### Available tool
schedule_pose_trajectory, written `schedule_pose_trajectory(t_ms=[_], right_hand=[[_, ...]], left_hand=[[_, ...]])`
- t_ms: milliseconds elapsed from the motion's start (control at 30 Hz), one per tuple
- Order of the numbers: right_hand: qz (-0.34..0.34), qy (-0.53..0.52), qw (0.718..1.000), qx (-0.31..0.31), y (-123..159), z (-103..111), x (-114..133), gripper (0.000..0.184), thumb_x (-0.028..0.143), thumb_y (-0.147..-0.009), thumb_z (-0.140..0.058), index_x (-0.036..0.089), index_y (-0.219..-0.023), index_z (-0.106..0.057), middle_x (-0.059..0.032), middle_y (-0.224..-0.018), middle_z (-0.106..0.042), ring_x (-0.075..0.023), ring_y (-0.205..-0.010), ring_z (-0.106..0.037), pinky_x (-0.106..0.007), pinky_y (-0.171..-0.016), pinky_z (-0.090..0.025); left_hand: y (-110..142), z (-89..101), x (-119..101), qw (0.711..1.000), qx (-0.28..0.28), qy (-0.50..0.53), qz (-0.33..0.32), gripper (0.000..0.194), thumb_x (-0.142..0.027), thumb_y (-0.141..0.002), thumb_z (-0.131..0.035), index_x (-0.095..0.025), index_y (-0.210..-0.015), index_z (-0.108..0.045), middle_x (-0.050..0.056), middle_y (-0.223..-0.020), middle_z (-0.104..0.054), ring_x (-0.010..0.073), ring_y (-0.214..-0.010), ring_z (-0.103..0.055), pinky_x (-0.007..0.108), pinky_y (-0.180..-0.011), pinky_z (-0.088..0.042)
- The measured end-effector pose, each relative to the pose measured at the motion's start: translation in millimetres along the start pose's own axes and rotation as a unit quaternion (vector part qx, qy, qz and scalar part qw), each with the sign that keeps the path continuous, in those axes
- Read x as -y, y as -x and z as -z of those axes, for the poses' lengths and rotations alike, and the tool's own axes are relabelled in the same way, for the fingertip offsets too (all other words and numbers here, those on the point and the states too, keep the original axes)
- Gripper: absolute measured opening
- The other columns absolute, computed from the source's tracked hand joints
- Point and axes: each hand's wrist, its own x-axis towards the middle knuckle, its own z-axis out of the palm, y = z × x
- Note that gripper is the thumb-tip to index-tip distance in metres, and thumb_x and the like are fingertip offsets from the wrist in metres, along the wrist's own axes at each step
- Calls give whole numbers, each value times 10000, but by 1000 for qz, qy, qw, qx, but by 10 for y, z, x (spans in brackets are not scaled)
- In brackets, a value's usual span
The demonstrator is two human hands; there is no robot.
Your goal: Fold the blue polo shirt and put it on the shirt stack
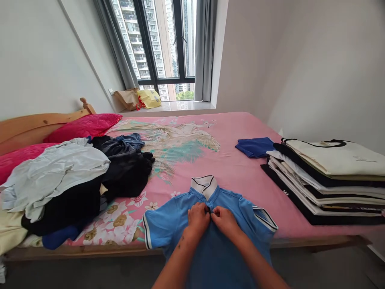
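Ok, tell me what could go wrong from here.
The blue shirt hangs over the bed's front edge, so it might slide off if the left hand and right hand let go. The folded stack has uneven sides; a bump could topple it. The loose pile reaches that edge too and might slip off.

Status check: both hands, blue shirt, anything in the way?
Left hand, right hand: fingers pinching front placket. Blue shirt front up, collar pointing away. Loose clothes pile left, folded stack right, both apart from shirt.
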Motion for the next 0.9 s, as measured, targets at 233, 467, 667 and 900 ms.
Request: schedule_pose_trajectory(t_ms=[233, 467, 667, 900], right_hand=[[56, -52, 995, -65, -21, -145, -50, 181, 304, -793, -433, 197, -679, -524, -25, -683, -611, -175, -660, -547, -269, -611, -325], [31, -129, 989, -69, -77, -219, -161, 220, 364, -789, -423, 198, -671, -507, -7, -631, -578, -166, -610, -529, -260, -581, -334], [33, -147, 986, -69, -62, -207, -174, 217, 372, -779, -435, 199, -691, -532, -4, -648, -588, -167, -625, -532, -254, -582, -338], [41, -159, 984, -69, 7, -154, -110, 226, 367, -802, -429, 206, -715, -561, -14, -703, -634, -176, -676, -576, -254, -612, -357]], left_hand=[[39, -13, 22, 997, -13, 78, -18, 101, -130, -679, -505, -186, -658, -587, 7, -684, -604, 139, -663, -520, 249, -619, -343], [4, -95, 75, 992, -33, 116, -45, 139, -91, -657, -477, -187, -745, -524, 24, -746, -578, 152, -682, -492, 261, -633, -340], [-13, -129, 20, 994, -23, 81, -65, 169, -67, -699, -419, -194, -741, -522, 37, -757, -585, 166, -702, -501, 278, -633, -312], [7, -85, 22, 985, -9, 169, -45, 126, -89, -680, -455, -205, -655, -412, -25, -632, -480, 125, -607, -435, 253, -597, -314]])
